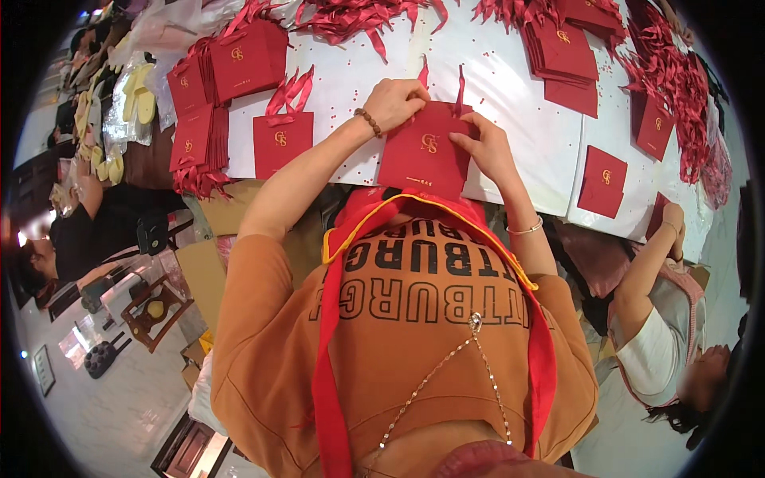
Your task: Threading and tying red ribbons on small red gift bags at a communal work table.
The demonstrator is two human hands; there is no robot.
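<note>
A flat red paper gift bag (424, 159) with a gold emblem lies before me at the near edge of the white-covered table. My left hand (392, 105), wearing a beaded bracelet, is closed at the bag's upper left corner; its fingertips are partly hidden. One red ribbon (424, 73) sticks up beside those fingers. Another ribbon (460, 86) stands up from the top edge at the right. My right hand (488, 150) grips the upper right side, thumb on the front and other fingers partly behind.
Finished-looking bags with ribbon handles (283, 143) and stacked bags (199, 135) stand left. More bags (562, 60) and a ribbon heap (677, 103) lie right. Loose ribbons (358, 17) run along the far side. A co-worker's hand (672, 217) holds a bag at right.
</note>
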